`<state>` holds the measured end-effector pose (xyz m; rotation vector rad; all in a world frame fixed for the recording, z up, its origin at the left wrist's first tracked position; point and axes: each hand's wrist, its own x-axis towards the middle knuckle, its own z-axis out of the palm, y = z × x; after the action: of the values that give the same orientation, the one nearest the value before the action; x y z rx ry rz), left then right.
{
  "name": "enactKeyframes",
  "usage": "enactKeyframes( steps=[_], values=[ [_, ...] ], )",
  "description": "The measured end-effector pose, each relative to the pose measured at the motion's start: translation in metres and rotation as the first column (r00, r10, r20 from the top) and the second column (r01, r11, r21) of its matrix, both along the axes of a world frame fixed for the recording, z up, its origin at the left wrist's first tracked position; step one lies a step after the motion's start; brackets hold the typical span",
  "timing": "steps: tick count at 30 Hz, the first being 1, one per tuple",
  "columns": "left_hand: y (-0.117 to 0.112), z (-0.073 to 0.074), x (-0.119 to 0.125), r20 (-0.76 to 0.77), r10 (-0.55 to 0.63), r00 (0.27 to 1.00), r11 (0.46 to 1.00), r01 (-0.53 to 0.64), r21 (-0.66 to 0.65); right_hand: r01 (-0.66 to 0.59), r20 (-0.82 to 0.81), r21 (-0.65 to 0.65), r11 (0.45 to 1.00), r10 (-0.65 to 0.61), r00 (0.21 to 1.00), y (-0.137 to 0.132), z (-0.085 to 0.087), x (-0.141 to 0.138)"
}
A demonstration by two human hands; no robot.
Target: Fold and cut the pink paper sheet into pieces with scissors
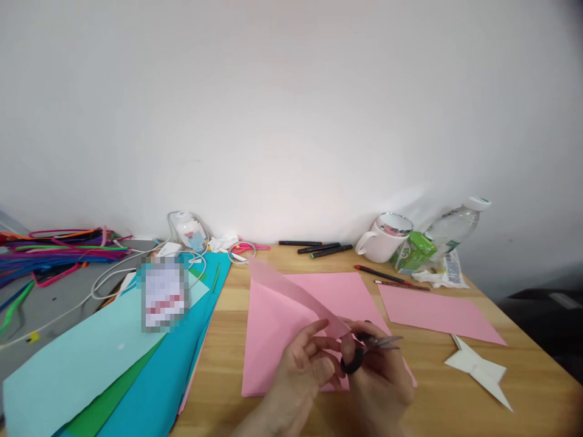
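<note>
Over a large pink sheet (364, 297), both hands are close together. My left hand (303, 367) has curled fingers at the lower end of a narrow folded pink paper (296, 291), which slants up to the left. Its fingertips partly hide that end. My right hand (380, 373) holds scissors (382, 343) with black handles, the metal blades pointing right, away from the paper. The right thumb and forefinger also meet the tip of the folded paper. A second pink sheet (441, 312) lies to the right, above a white folded paper star shape (478, 367).
Black markers (319, 248), a white mug (382, 243), a green carton (414, 250) and a clear bottle (455, 227) stand or lie near the wall. At left are light blue paper (91, 352), a blurred phone-like object (164, 294), cables and colourful pipe cleaners (68, 249).
</note>
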<state>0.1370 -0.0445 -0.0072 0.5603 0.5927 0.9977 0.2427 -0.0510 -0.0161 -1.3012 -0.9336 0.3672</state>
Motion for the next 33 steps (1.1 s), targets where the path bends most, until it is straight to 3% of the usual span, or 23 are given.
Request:
enactKeyframes(
  steps=[6,10,12,14,16,18,21,24,26,28,30,33],
  values=[
    [0.004,-0.002,-0.005,-0.293,0.122,0.948,0.983,-0.075,0.166,-0.011,-0.142,-0.022,1.000,0.008,0.990,-0.001,-0.003,-0.004],
    [-0.004,0.012,-0.009,-0.498,0.183,0.848,0.912,0.043,0.408,-0.112,-0.345,-0.100,0.989,0.071,0.936,-0.003,0.001,-0.007],
    [-0.011,0.014,-0.010,-0.546,0.226,0.807,0.839,0.124,0.530,-0.171,-0.476,-0.160,0.972,0.076,0.876,-0.003,0.002,-0.010],
    [-0.019,0.011,-0.010,-0.567,0.305,0.765,0.797,0.121,0.592,-0.200,-0.567,-0.221,0.954,0.041,0.822,-0.003,0.000,-0.013],
    [-0.025,0.006,-0.009,-0.584,0.385,0.714,0.793,0.068,0.606,-0.201,-0.624,-0.244,0.949,0.005,0.781,-0.003,-0.002,-0.015],
    [-0.030,0.000,-0.007,-0.576,0.403,0.712,0.809,0.018,0.588,-0.170,-0.654,-0.214,0.962,-0.012,0.756,-0.002,-0.004,-0.017],
    [-0.035,-0.007,0.001,-0.458,0.436,0.774,0.844,-0.175,0.507,-0.104,-0.608,-0.138,0.985,-0.001,0.794,-0.002,0.001,-0.017],
    [-0.039,-0.009,0.007,-0.360,0.503,0.786,0.837,-0.339,0.430,-0.039,-0.536,-0.093,0.995,-0.017,0.844,-0.004,0.010,-0.018],
    [-0.040,-0.007,0.007,-0.375,0.495,0.784,0.845,-0.333,0.419,0.025,-0.491,-0.100,0.995,-0.071,0.868,-0.006,0.015,-0.019],
    [-0.038,-0.003,0.004,-0.419,0.425,0.802,0.885,-0.272,0.376,0.069,-0.416,-0.066,0.995,-0.091,0.905,-0.008,0.014,-0.019],
    [-0.032,0.003,0.001,-0.422,0.299,0.856,0.934,-0.172,0.313,0.003,-0.309,0.010,1.000,0.000,0.951,-0.009,0.009,-0.017],
    [-0.016,0.011,0.003,-0.370,0.187,0.910,0.956,-0.082,0.280,-0.079,-0.105,0.128,0.989,0.093,0.990,-0.006,-0.002,-0.010]
  ],
)
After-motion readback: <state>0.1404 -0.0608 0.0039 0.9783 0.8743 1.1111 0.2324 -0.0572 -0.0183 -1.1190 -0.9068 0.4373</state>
